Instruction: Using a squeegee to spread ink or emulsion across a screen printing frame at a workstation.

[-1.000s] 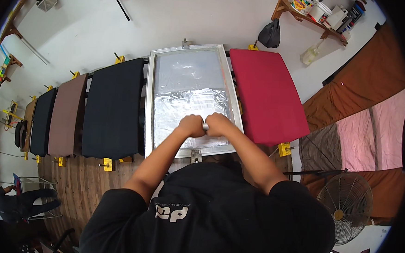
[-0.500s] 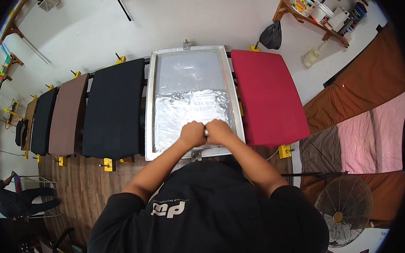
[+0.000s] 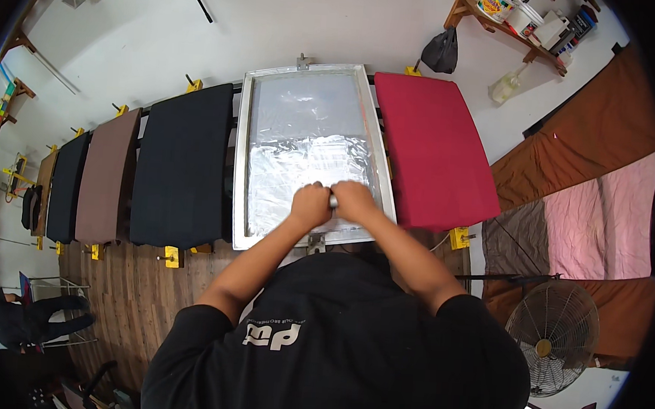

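A silver-framed printing screen (image 3: 242, 154) lies in front of me, its near half smeared with shiny white ink (image 3: 300, 161) and its far half grey. Over the near part of the mesh, my left hand (image 3: 312, 204) and my right hand (image 3: 353, 201) are side by side, both wrapped round what looks like a squeegee (image 3: 334, 202). Only a short pale-grey bit of its grip shows between my fists; the rest is hidden under them. Metal clamps hold the screen at its far end (image 3: 303, 63) and near end (image 3: 315, 243).
Right of the screen is a red cloth-covered board (image 3: 436, 151); left are a black one (image 3: 182, 166) and a brown one (image 3: 109, 176), among others. A standing fan (image 3: 551, 342) is at the lower right. Another person (image 3: 35, 318) bends at the far left. Tubs (image 3: 496, 5) stand on a wall shelf.
The whole view has shifted slightly, so the screen and boards appear a little higher. Both my hands keep their grip, perhaps a touch farther from me along the screen.
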The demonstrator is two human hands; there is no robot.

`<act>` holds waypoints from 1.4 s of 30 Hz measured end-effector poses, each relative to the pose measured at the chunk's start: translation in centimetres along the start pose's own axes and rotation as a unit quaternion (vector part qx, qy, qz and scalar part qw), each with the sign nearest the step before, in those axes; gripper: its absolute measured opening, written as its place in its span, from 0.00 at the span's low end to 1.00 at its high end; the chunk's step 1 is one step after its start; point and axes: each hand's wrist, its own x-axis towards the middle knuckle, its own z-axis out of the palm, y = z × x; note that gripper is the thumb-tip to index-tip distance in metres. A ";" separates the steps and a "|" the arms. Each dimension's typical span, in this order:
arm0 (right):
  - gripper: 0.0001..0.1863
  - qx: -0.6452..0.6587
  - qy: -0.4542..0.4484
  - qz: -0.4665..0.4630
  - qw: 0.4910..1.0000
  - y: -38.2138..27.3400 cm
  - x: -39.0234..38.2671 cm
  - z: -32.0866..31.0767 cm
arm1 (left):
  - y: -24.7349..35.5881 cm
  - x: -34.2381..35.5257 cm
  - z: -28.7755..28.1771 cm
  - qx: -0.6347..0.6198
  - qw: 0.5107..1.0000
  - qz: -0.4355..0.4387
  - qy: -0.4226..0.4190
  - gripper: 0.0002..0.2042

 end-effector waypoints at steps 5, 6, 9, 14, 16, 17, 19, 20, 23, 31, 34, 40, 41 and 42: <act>0.13 0.006 -0.054 0.041 0.998 -3.4 -4.3 0.9 | 1.6 -4.2 -0.4 -0.007 0.999 -0.003 -0.033 0.15; 0.14 0.006 -0.087 0.038 0.995 -3.4 -4.1 -0.6 | 2.0 -3.4 -1.7 0.003 0.994 -0.034 -0.100 0.15; 0.16 0.006 -0.124 0.035 0.992 -2.2 -1.3 -3.1 | 2.2 -0.4 -4.4 0.016 0.986 -0.070 -0.153 0.15; 0.10 -0.017 0.011 0.028 0.999 -0.5 -0.5 0.2 | 0.4 0.0 0.4 -0.013 0.999 -0.002 0.041 0.12; 0.09 -0.025 0.039 0.012 0.999 -1.0 -2.4 2.5 | 1.2 -1.7 1.1 -0.002 1.000 -0.016 0.012 0.14; 0.09 -0.023 0.009 0.014 1.000 -1.5 -3.3 2.5 | 1.4 -2.7 0.7 -0.010 1.000 -0.011 -0.007 0.14; 0.11 -0.020 -0.054 0.015 0.998 -2.7 -4.5 1.2 | 2.2 -3.6 -1.1 -0.008 0.999 -0.019 -0.041 0.13; 0.11 -0.020 -0.054 0.017 0.998 -2.6 -4.4 0.6 | 2.3 -3.4 -1.9 -0.002 0.995 -0.035 -0.097 0.12; 0.14 -0.006 -0.129 0.011 0.992 -1.9 -2.0 -2.6 | 2.1 -0.9 -3.6 0.008 0.981 -0.088 -0.175 0.12; 0.08 -0.019 0.036 -0.012 0.999 -0.2 -1.8 2.5 | 1.6 -1.2 -0.1 0.010 1.000 -0.025 -0.009 0.12; 0.09 -0.009 -0.020 -0.021 1.000 -2.2 -3.9 0.4 | 2.2 -3.7 -1.2 -0.003 0.997 -0.018 -0.069 0.14; 0.17 0.019 -0.136 -0.014 0.990 -0.9 -0.4 -2.3 | 1.6 0.2 -4.3 0.011 0.975 -0.092 -0.202 0.13; 0.15 0.002 -0.110 -0.002 0.994 -0.8 0.4 -2.9 | 1.4 1.0 -4.5 0.018 0.982 -0.089 -0.168 0.12; 0.13 -0.006 -0.094 0.008 0.996 -0.7 1.2 -3.1 | 0.4 1.5 -3.6 0.000 0.992 -0.072 -0.106 0.12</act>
